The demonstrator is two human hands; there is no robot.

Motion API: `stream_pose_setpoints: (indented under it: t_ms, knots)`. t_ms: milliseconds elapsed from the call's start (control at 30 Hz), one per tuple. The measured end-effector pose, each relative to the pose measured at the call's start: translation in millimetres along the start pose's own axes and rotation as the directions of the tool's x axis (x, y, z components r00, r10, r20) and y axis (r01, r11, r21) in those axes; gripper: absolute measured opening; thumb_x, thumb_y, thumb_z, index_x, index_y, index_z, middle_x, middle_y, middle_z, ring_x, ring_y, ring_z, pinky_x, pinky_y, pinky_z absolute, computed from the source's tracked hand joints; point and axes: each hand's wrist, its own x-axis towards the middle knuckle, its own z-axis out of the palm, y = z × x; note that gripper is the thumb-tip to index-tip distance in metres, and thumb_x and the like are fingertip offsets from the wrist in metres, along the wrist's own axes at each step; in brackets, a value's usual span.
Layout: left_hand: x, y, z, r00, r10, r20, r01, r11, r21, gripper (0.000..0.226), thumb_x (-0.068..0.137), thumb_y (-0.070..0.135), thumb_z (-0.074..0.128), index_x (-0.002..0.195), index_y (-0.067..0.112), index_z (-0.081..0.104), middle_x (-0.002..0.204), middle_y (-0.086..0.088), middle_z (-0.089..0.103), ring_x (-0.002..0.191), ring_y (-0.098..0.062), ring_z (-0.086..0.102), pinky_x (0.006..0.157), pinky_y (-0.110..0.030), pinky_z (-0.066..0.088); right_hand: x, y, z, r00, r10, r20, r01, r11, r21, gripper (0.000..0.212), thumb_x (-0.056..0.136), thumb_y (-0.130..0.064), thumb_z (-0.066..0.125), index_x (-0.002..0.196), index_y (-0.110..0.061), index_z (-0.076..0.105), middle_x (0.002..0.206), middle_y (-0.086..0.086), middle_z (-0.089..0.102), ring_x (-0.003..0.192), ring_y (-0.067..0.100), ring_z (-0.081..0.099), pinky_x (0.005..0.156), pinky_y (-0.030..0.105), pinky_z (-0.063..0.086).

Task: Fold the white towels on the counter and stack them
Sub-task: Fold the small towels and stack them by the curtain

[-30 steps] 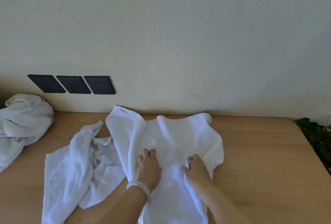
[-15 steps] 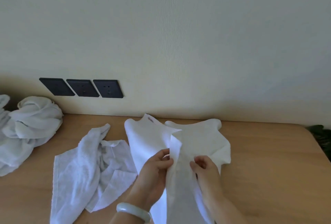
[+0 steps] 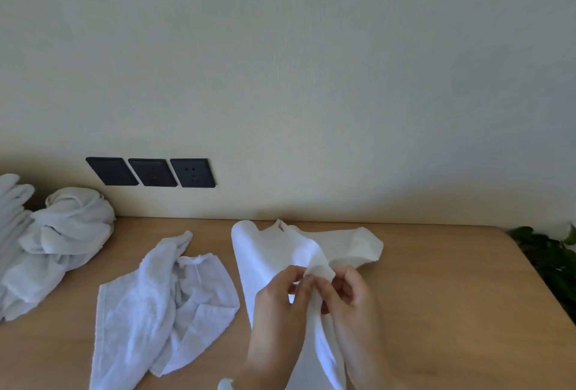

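Observation:
A white towel (image 3: 265,252) lies rumpled on the wooden counter (image 3: 436,280) in front of me, its near part lifted. My left hand (image 3: 277,305) and my right hand (image 3: 352,299) are close together, both pinching a raised fold of this towel between fingers and thumbs. A second crumpled white towel (image 3: 162,305) lies flat to the left. Further left sits a bunched pile of white towels (image 3: 62,233) against the wall.
Three black wall sockets (image 3: 152,172) sit above the counter's back edge. A green plant (image 3: 551,252) shows past the counter's rounded right corner. Bare wood stretches to the right of the held towel.
My hands went from pressing flat on the towel to lifting and pinching a fold, and have drawn closer together. The view has shifted, so things sit further right.

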Motion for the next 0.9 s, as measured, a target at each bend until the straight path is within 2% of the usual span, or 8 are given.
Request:
stream_pose_setpoints:
  t_ms: [133, 333, 433, 533, 700, 767, 833, 900]
  knots:
    - [-1.0, -8.5, -1.6, 0.975, 0.200, -0.098, -0.182, 0.969, 0.170, 0.012, 0.094, 0.021, 0.063, 0.085, 0.024, 0.069, 0.087, 0.015, 0.056, 0.090, 0.002, 0.058, 0.070, -0.007, 0.043, -5.1, 3.0, 3.4, 0.996, -0.087, 0.012, 0.088, 0.978, -0.188, 0.013, 0.089, -0.014, 0.070, 0.082, -0.020, 0.061, 0.064, -0.002, 0.058, 0.063, 0.012, 0.059, 0.064, 0.032, 0.051]
    - [2.5, -15.9, -8.7, 0.850, 0.501, 0.160, -0.519, 0.749, 0.412, 0.019, 0.089, 0.015, 0.049, 0.089, 0.018, 0.068, 0.083, 0.009, 0.048, 0.073, -0.006, 0.051, 0.065, -0.010, 0.043, -8.3, -9.6, -5.9, 0.989, -0.075, 0.129, 0.105, 0.964, -0.242, 0.037, 0.090, -0.009, 0.068, 0.112, -0.035, 0.054, 0.072, 0.005, 0.067, 0.068, 0.019, 0.067, 0.067, 0.025, 0.053]
    - [5.0, -20.4, -12.7, 0.798, 0.535, 0.277, -0.600, 0.664, 0.447, 0.031, 0.074, -0.001, 0.064, 0.099, 0.017, 0.068, 0.087, 0.006, 0.048, 0.077, -0.008, 0.049, 0.059, -0.016, 0.048, -7.8, -17.3, -12.2, 0.983, -0.001, 0.182, 0.034, 0.983, -0.179, 0.029, 0.088, -0.003, 0.070, 0.105, -0.026, 0.066, 0.077, 0.006, 0.072, 0.072, 0.021, 0.070, 0.070, 0.025, 0.055]
    - [5.1, -24.7, -12.4, 0.791, 0.543, 0.283, -0.608, 0.646, 0.461, 0.040, 0.072, -0.007, 0.067, 0.103, 0.017, 0.062, 0.090, 0.005, 0.050, 0.080, -0.009, 0.049, 0.061, -0.019, 0.049, -6.8, -26.3, -16.5, 0.982, 0.036, 0.186, -0.011, 0.991, -0.133, 0.014, 0.085, -0.002, 0.073, 0.093, -0.013, 0.069, 0.075, 0.008, 0.074, 0.071, 0.023, 0.072, 0.072, 0.027, 0.056]
    - [0.4, -28.9, -17.2, 0.963, 0.220, 0.154, -0.269, 0.804, 0.531, 0.042, 0.075, -0.007, 0.046, 0.082, 0.030, 0.030, 0.082, 0.013, 0.041, 0.077, -0.011, 0.041, 0.060, -0.020, 0.034, 7.6, -54.6, -27.0, 0.995, -0.100, 0.017, 0.100, 0.994, -0.039, 0.007, 0.086, 0.000, 0.069, 0.091, -0.005, 0.065, 0.075, 0.008, 0.075, 0.071, 0.024, 0.074, 0.072, 0.027, 0.056]
    - [3.1, -37.3, -33.0, 0.994, -0.008, 0.113, -0.059, 0.812, 0.581, 0.028, 0.084, 0.002, 0.045, 0.083, 0.028, 0.038, 0.082, 0.012, 0.045, 0.075, -0.009, 0.044, 0.059, -0.021, 0.037, 18.5, -74.2, -41.5, 0.980, -0.165, -0.112, 0.173, 0.982, 0.070, 0.008, 0.088, -0.001, 0.068, 0.092, -0.004, 0.063, 0.079, 0.010, 0.075, 0.075, 0.027, 0.075, 0.077, 0.031, 0.056]
    - [9.6, -42.1, -54.5, 0.973, -0.229, 0.013, 0.184, 0.812, 0.555, 0.013, 0.091, 0.013, 0.050, 0.084, 0.024, 0.048, 0.077, 0.009, 0.055, 0.068, -0.005, 0.052, 0.059, -0.020, 0.043, 32.1, -93.9, -62.7, 0.944, -0.211, -0.255, 0.249, 0.960, 0.127, 0.010, 0.088, -0.004, 0.068, 0.095, -0.006, 0.061, 0.081, 0.009, 0.076, 0.079, 0.027, 0.075, 0.083, 0.035, 0.055]
    - [20.9, -38.1, -76.8, 0.861, -0.506, 0.047, 0.480, 0.840, 0.252, 0.015, 0.093, 0.012, 0.051, 0.079, 0.015, 0.047, 0.068, -0.003, 0.056, 0.057, -0.018, 0.055, 0.051, -0.026, 0.044, 47.4, -108.1, -80.1, 0.922, -0.238, -0.306, 0.284, 0.952, 0.116, 0.011, 0.089, -0.003, 0.068, 0.093, -0.011, 0.061, 0.078, 0.007, 0.075, 0.079, 0.024, 0.075, 0.084, 0.034, 0.056]
